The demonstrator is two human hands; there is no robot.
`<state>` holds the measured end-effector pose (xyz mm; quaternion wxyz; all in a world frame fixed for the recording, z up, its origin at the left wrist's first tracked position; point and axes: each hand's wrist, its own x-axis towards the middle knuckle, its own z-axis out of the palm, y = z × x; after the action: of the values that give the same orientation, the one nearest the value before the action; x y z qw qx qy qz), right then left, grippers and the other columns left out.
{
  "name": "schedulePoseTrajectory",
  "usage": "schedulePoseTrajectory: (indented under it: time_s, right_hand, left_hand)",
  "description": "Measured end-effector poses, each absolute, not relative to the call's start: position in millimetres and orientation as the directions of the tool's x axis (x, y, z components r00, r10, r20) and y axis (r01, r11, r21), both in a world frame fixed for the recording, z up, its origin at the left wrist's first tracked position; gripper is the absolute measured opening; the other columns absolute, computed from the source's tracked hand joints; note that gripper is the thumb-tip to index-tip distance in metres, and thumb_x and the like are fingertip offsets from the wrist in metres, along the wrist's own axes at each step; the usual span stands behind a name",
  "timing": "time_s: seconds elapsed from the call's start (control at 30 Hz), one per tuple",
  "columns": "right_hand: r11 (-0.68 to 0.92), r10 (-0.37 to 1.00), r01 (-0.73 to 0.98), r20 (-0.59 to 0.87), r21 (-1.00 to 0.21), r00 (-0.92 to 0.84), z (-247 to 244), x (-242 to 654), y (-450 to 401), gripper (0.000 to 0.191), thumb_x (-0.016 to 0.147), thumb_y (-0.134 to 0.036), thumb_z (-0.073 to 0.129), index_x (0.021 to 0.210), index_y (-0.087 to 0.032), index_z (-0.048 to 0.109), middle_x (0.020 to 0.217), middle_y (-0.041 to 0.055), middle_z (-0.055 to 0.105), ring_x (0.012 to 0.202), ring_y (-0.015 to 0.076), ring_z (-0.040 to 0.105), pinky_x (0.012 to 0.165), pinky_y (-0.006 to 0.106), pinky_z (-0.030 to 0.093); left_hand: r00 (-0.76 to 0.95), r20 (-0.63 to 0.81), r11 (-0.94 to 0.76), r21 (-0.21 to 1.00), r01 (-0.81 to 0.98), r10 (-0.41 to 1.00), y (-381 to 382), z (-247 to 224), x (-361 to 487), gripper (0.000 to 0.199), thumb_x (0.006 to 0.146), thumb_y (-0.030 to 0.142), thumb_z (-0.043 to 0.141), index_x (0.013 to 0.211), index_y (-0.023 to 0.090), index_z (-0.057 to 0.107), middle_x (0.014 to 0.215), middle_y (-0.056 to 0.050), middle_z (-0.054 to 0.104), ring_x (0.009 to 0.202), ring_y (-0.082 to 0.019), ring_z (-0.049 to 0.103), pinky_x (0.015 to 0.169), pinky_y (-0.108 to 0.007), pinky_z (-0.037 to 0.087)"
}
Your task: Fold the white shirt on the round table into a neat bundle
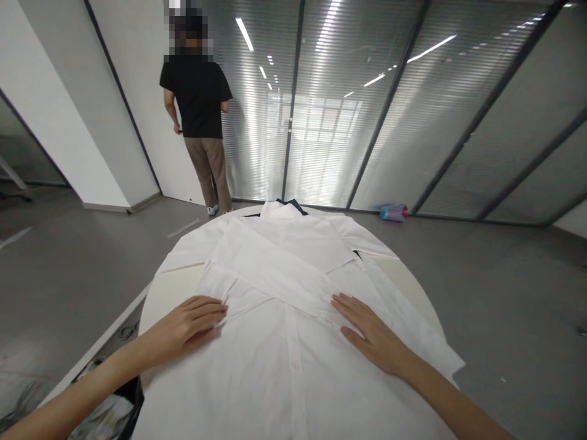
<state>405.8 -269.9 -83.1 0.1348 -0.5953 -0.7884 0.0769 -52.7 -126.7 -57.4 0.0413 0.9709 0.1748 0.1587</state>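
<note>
Your left hand (195, 321) and right hand (371, 333) both lie flat, fingers spread with no grip closed on anything, pressing the white shirt (284, 287) that is spread with sleeves folded across on the round tabletop (177, 287), while another person (199, 116) stands well beyond.

The floor (504, 293) is grey and smooth. At 12 o'clock stands a glass wall (413, 110) with closed blinds and dark frames; ceiling lights reflect in it. At 10 o'clock is a white wall (50, 104). At 1 o'clock a small blue and pink object (394, 212) lies on the floor.
</note>
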Motion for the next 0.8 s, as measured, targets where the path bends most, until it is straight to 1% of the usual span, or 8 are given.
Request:
schedulePoseTrajectory:
  time_s: [0.1,0.2,0.3,0.4,0.53,0.63,0.73,0.8]
  right_hand:
    - [0.313,0.933,0.92,0.256,-0.235,-0.252,-84.9,410.8,-285.5,0.041,0.1,-0.044,0.05,0.135,-0.027,0.061,0.142,0.0099,0.055,0.131,0.0261,0.051,0.109,0.047,0.045]
    - [0.332,0.898,0.93,0.355,-0.155,-0.261,-83.1,412.5,-303.4,0.027,0.099,-0.037,0.053,0.118,-0.025,0.069,0.115,0.0107,0.066,0.105,0.024,0.062,0.093,0.044,0.052]
    - [0.322,0.878,0.943,0.398,-0.081,-0.265,-78.7,409.3,-317.7,0.023,0.101,-0.03,0.05,0.109,-0.022,0.07,0.096,0.0079,0.066,0.087,0.0204,0.062,0.083,0.041,0.051]
    - [0.32,0.851,0.946,0.455,-0.056,-0.261,-77.1,403.9,-325.7,0.021,0.101,-0.023,0.048,0.104,-0.021,0.069,0.088,0.0058,0.065,0.081,0.0188,0.06,0.08,0.038,0.049]
    - [0.305,0.846,0.946,0.488,-0.107,-0.217,-82.4,399.9,-331.2,0.021,0.101,-0.022,0.048,0.101,-0.021,0.068,0.085,0.0056,0.064,0.079,0.0187,0.06,0.076,0.036,0.05]
    - [0.3,0.856,0.941,0.481,-0.159,-0.191,-83.1,402.5,-329.5,0.021,0.101,-0.026,0.049,0.097,-0.021,0.069,0.082,0.0054,0.065,0.078,0.0191,0.061,0.076,0.036,0.05]
    - [0.299,0.866,0.933,0.468,-0.199,-0.178,-72.5,408.1,-312.6,0.023,0.101,-0.024,0.047,0.106,-0.022,0.069,0.079,0.0042,0.066,0.073,0.0187,0.061,0.073,0.035,0.05]
    - [0.301,0.872,0.926,0.459,-0.227,-0.171,-61.8,410.4,-290.0,0.029,0.102,-0.022,0.042,0.117,-0.023,0.067,0.081,0.0048,0.067,0.077,0.0192,0.062,0.074,0.035,0.05]
  left_hand:
    - [0.887,0.284,-0.928,0.186,0.323,0.365,-123.4,-37.4,-33.6,0.015,0.097,0.03,0.057,0.101,0.021,0.068,0.122,-0.009,0.066,0.113,-0.023,0.062,0.096,-0.036,0.051]
    - [0.869,0.342,-0.928,0.241,0.286,0.357,-118.1,-25.0,7.7,0.02,0.099,0.027,0.052,0.085,0.018,0.064,0.113,-0.01,0.065,0.101,-0.019,0.063,0.088,-0.031,0.05]
    - [0.904,0.362,-0.957,0.255,0.137,0.226,-114.0,-25.9,66.8,0.015,0.099,0.027,0.053,0.093,0.018,0.065,0.104,-0.007,0.066,0.092,-0.017,0.063,0.084,-0.029,0.049]
    - [0.942,0.326,-0.982,0.191,0.014,0.077,-116.1,-34.5,126.1,0.02,0.096,0.035,0.06,0.107,0.019,0.065,0.108,-0.007,0.067,0.096,-0.019,0.063,0.088,-0.031,0.048]
    - [0.965,0.261,-0.993,0.103,-0.051,-0.023,-128.6,-46.1,178.0,0.037,0.092,0.048,0.064,0.114,0.018,0.065,0.111,-0.007,0.067,0.097,-0.022,0.063,0.086,-0.033,0.048]
    - [0.961,0.272,-0.997,0.055,-0.057,-0.04,-138.3,-52.1,194.5,0.033,0.094,0.045,0.06,0.115,0.019,0.064,0.111,-0.007,0.066,0.097,-0.022,0.061,0.086,-0.033,0.047]
    - [0.962,0.268,-0.998,0.033,-0.061,-0.05,-143.3,-56.4,201.5,0.023,0.097,0.036,0.057,0.11,0.019,0.067,0.111,-0.007,0.066,0.098,-0.021,0.06,0.087,-0.033,0.045]
    - [0.963,0.262,-0.996,0.029,-0.079,-0.069,-144.1,-59.9,204.5,0.019,0.097,0.031,0.058,0.108,0.02,0.069,0.109,-0.008,0.066,0.098,-0.021,0.06,0.087,-0.032,0.044]
